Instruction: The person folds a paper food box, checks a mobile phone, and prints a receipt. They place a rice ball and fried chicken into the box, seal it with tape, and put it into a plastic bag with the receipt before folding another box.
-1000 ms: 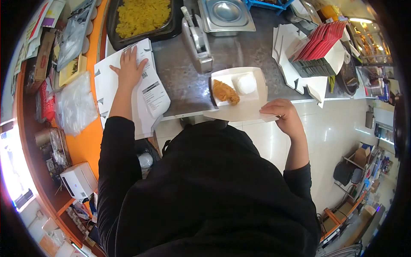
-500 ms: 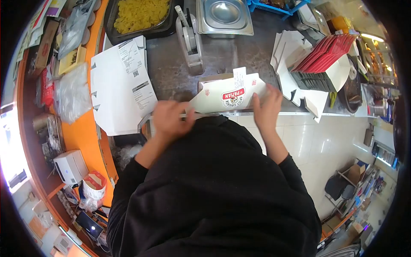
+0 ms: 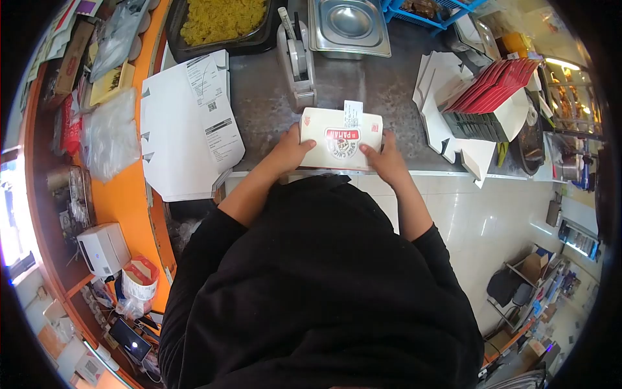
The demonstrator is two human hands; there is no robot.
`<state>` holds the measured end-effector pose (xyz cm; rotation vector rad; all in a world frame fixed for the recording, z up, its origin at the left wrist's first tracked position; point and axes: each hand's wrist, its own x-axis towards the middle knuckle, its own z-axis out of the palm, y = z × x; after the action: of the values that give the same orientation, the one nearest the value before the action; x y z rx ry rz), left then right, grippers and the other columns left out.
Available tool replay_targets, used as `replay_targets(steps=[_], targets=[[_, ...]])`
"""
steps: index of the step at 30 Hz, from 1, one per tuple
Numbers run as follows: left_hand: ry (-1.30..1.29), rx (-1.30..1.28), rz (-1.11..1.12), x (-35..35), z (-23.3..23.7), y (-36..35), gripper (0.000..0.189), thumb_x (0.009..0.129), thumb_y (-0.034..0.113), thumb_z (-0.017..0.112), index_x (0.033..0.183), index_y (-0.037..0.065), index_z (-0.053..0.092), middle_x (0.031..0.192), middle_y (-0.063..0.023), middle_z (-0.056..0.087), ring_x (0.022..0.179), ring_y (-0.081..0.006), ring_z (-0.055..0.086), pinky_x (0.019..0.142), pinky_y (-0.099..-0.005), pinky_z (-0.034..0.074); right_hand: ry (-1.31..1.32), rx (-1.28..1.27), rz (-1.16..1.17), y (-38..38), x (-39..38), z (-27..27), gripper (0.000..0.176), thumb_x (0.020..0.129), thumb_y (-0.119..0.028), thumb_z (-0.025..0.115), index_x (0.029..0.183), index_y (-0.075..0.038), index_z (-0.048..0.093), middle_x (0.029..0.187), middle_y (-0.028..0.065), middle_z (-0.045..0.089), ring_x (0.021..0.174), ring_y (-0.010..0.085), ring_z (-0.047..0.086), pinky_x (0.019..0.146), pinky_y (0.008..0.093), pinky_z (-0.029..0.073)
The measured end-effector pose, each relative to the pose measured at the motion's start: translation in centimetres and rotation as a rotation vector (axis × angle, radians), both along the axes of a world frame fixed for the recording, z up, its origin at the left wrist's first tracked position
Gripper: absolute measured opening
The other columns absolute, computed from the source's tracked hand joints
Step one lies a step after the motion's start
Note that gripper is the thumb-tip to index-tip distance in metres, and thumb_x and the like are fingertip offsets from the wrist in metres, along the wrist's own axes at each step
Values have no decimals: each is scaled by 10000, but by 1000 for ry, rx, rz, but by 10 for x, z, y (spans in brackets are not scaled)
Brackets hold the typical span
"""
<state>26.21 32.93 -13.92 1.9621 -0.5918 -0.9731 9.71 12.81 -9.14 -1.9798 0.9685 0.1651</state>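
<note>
A white cardboard takeaway box with a red "Paman" chicken logo lies at the front edge of the metal counter, its lid down. A printed label sticks up past its far edge. My left hand grips the box's left side, thumb on the lid. On the right side, my right hand holds it the same way, thumb near the front corner. The fingers beneath and behind the sides are partly hidden.
Left lies a stack of flat white sheets with receipts. Behind stand a tape dispenser, a lidded steel pan and a tray of yellow food. Folded red-edged boxes stand on the right, near a blue basket.
The box's slanted lid has come down flat, and the logo now faces up. My left hand has moved right onto the box; my right hand has shifted slightly left and down.
</note>
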Motion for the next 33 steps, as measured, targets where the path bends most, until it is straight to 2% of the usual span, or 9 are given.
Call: replay_targets(steps=[2, 6, 12, 18, 19, 21, 24, 27, 33], targets=[[115, -53, 81, 2, -5, 7, 575, 869, 191, 636, 1306, -62, 361, 1292, -248, 466, 1177, -339, 494, 997, -393, 402, -22, -9, -54, 15, 0, 2, 691, 854, -283, 696, 1292, 44, 273, 1144, 316, 568, 1056, 365, 606, 885, 408, 481], [165, -16, 193, -6, 29, 33, 559, 875, 149, 644, 1290, -70, 342, 1296, -211, 464, 1200, -289, 469, 1013, -374, 388, -179, 36, -181, 45, 0, 7, 772, 804, -154, 742, 1298, 42, 182, 1097, 355, 555, 1054, 441, 593, 904, 429, 471], [-163, -47, 236, -10, 67, 45, 429, 911, 250, 589, 1240, -11, 504, 1098, -207, 565, 1011, -322, 576, 907, -387, 442, -233, -194, -68, 63, 3, 16, 553, 938, -306, 562, 1295, 61, 353, 1118, 296, 568, 1017, 451, 585, 890, 472, 460], [-330, 285, 15, 2, 56, 33, 387, 971, 261, 436, 1246, 17, 557, 1050, -188, 571, 958, -336, 576, 868, -428, 446, 248, -192, 108, 53, 15, 2, 535, 1006, -401, 326, 1332, 11, 428, 1165, 298, 542, 963, 474, 577, 839, 518, 453], [-334, 357, -40, 3, 55, 30, 385, 968, 239, 427, 1259, 19, 549, 1073, -183, 570, 978, -331, 571, 875, -441, 442, 223, -261, 48, 56, 16, 0, 494, 996, -355, 359, 1317, 10, 446, 1156, 285, 547, 970, 458, 577, 845, 508, 452], [-766, 202, 25, -6, 45, 24, 394, 942, 210, 427, 1265, 15, 540, 1146, -168, 554, 1062, -322, 542, 928, -457, 418, 165, -403, -76, 67, 25, 0, 418, 974, -263, 423, 1287, 7, 482, 1138, 259, 558, 984, 427, 577, 857, 488, 449], [-1103, -50, -184, -5, 43, 12, 413, 892, 167, 488, 1269, 2, 521, 1243, -154, 516, 1180, -318, 481, 1021, -479, 347, -387, -1023, 124, 67, 37, 11, 377, 888, -141, 523, 1238, -1, 523, 1124, 201, 568, 1017, 367, 561, 889, 448, 440], [-1116, -112, -322, -10, 41, 4, 473, 839, 186, 586, 1258, -18, 509, 1272, -147, 503, 1233, -309, 446, 1092, -485, 279, -555, -755, 417, 66, 46, 0, 428, 815, -71, 607, 1229, 0, 526, 1141, 179, 562, 1073, 348, 535, 916, 424, 427], [-1031, -173, -318, -5, 42, -1, 526, 822, 242, 625, 1262, -16, 497, 1239, -145, 514, 1172, -301, 477, 1093, -475, 276, -504, -722, 403, 61, 56, -5, 387, 819, -152, 652, 1171, -19, 563, 1119, 154, 574, 1005, 342, 545, 881, 420, 438]])
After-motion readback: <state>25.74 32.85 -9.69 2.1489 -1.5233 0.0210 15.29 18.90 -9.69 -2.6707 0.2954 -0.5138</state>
